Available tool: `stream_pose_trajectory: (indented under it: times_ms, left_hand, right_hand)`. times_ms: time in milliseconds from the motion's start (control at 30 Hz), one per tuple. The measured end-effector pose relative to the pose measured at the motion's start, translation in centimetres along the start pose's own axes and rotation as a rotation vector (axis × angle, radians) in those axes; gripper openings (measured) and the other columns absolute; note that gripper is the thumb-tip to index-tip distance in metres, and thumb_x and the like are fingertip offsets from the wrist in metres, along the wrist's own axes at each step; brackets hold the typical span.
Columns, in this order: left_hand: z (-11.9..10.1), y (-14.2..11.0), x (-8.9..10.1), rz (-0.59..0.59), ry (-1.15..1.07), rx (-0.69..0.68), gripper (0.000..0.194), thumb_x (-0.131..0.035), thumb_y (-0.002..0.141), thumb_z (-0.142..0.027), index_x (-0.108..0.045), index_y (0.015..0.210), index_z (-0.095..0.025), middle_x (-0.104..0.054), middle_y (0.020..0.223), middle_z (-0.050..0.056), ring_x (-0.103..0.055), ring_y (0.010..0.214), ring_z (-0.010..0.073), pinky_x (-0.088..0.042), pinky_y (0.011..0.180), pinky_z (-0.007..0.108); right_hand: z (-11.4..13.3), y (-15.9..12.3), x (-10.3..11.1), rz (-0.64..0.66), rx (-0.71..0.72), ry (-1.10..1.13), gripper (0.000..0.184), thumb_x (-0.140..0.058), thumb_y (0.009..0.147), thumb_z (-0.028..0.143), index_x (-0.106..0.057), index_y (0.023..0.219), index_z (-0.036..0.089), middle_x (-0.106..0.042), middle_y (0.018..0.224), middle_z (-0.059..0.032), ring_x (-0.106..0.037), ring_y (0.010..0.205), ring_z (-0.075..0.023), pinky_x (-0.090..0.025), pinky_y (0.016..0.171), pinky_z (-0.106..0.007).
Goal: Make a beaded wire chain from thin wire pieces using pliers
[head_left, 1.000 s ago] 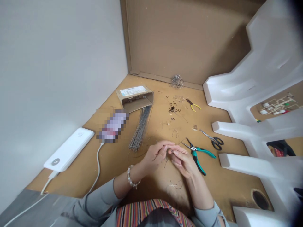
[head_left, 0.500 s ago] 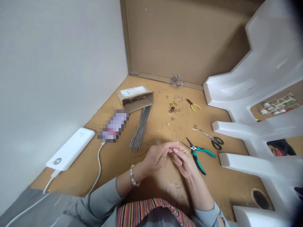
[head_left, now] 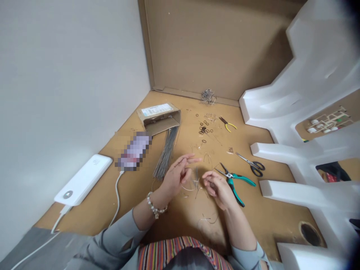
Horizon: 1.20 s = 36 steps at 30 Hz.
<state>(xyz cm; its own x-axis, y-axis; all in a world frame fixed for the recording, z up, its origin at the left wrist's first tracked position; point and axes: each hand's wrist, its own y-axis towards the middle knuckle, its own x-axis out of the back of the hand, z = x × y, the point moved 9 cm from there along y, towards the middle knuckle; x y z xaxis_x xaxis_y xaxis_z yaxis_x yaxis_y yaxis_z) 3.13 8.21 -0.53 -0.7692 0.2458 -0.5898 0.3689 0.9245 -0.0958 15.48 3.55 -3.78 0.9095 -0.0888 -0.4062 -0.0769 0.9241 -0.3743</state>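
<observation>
Fingers of the left hand [head_left: 176, 175] stretch loosely apart; the right hand's [head_left: 221, 190] curl, on what I can't tell. Hands just together have separated, so I judge their joint work paused. Wires [head_left: 196, 182] lie between, pliers [head_left: 230, 176] right, bundle [head_left: 166, 155] far left.

Your striped cloth [head_left: 165, 253] at the table's [head_left: 258, 221] near edge is multicoloured, the power bank [head_left: 84, 180] along its left edge white, the nearer pliers [head_left: 230, 176] teal-and-black-handled, the farther pliers [head_left: 225, 122] toward its far edge yellow-handled.

Left hand [head_left: 176, 175] now apart from right hand [head_left: 217, 187].
</observation>
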Motion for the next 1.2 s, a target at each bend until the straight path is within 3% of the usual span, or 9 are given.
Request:
stream_pose_trajectory:
  times_ms: [167,333,500,733,867,1033,1133,1200]
  left_hand:
    - [0.4,0.1,-0.1,-0.005,-0.057,0.063,0.029,-0.047,0.087,-0.035,-0.055,0.108,-0.017,-0.063,0.114,0.012,-0.028,0.034,-0.0014,-0.02,0.036,0.02]
    - [0.4,-0.1,-0.1,-0.019,0.064,0.048,0.031,-0.046,0.088,-0.037,-0.055,0.109,-0.016,-0.064,0.112,0.013,-0.027,0.035,-0.0011,-0.016,0.036,0.02]
    - [1.0,0.1,0.0,-0.016,0.035,0.092,0.032,-0.047,0.087,-0.036,-0.055,0.109,-0.015,-0.063,0.113,0.015,-0.027,0.035,-0.0012,-0.016,0.037,0.02]
    - [1.5,0.3,-0.1,0.002,-0.078,0.148,0.028,-0.047,0.086,-0.031,-0.057,0.107,-0.014,-0.063,0.114,0.016,-0.028,0.035,-0.002,-0.019,0.038,0.019]
    - [1.3,0.1,0.1,-0.011,-0.086,0.128,0.027,-0.048,0.087,-0.029,-0.056,0.108,-0.014,-0.062,0.115,0.016,-0.028,0.035,-0.0023,-0.019,0.037,0.018]
    - [1.5,0.1,0.0,0.001,-0.175,0.176,0.025,-0.046,0.088,-0.027,-0.057,0.106,-0.013,-0.061,0.115,0.015,-0.028,0.036,-0.0026,-0.02,0.035,0.016]
    - [1.6,0.1,-0.1,0.003,-0.215,0.199,0.025,-0.049,0.087,-0.027,-0.056,0.107,-0.013,-0.061,0.115,0.014,-0.04,0.042,-0.0003,-0.033,0.041,0.016]
    - [1.7,0.1,-0.4,0.021,-0.239,0.203,0.028,-0.05,0.086,-0.03,-0.055,0.109,-0.013,-0.059,0.119,0.015,-0.057,0.063,0.0067,-0.046,0.06,0.021]
  right_hand:
    - [-0.9,-0.3,-1.7,0.077,-0.031,-0.068,0.015,-0.062,0.075,0.029,-0.062,0.08,0.015,-0.058,0.062,0.0015,-0.023,0.036,0.0002,-0.008,0.037,-0.019]
    - [-0.6,-0.2,-1.1,0.014,0.051,-0.178,0.021,-0.071,0.07,0.032,-0.06,0.08,0.017,-0.056,0.064,0.0036,-0.026,0.039,-0.001,-0.015,0.039,-0.019]
    - [0.4,-0.4,-1.2,-0.022,0.179,-0.36,0.02,-0.072,0.068,0.034,-0.062,0.078,0.019,-0.055,0.067,0.0025,-0.044,0.057,-0.0078,-0.033,0.052,-0.021]
    - [1.9,-1.2,-1.0,-0.137,0.367,-0.706,0.018,-0.058,0.079,0.036,-0.06,0.077,0.019,-0.049,0.06,0.0028,-0.041,0.054,-0.0101,-0.033,0.052,-0.023]
    - [2.0,-1.2,-1.5,-0.094,0.409,-0.829,0.018,-0.056,0.081,0.035,-0.064,0.081,0.019,-0.053,0.059,0.0021,-0.044,0.053,-0.0107,-0.036,0.052,-0.023]
    - [3.4,-2.2,-3.0,-0.087,0.592,-1.03,0.014,-0.053,0.084,0.028,-0.063,0.08,0.019,-0.057,0.063,0.0,-0.049,0.057,-0.012,-0.04,0.056,-0.023]
    - [3.7,-2.8,-3.8,-0.064,0.661,-1.111,0.016,-0.048,0.087,0.026,-0.06,0.081,0.019,-0.058,0.068,-0.0016,-0.052,0.062,-0.0128,-0.041,0.06,-0.024]
    - [4.0,-3.0,-3.6,-0.097,0.692,-1.112,0.015,-0.046,0.088,0.025,-0.059,0.083,0.019,-0.058,0.072,-0.0024,-0.053,0.064,-0.0131,-0.041,0.061,-0.024]
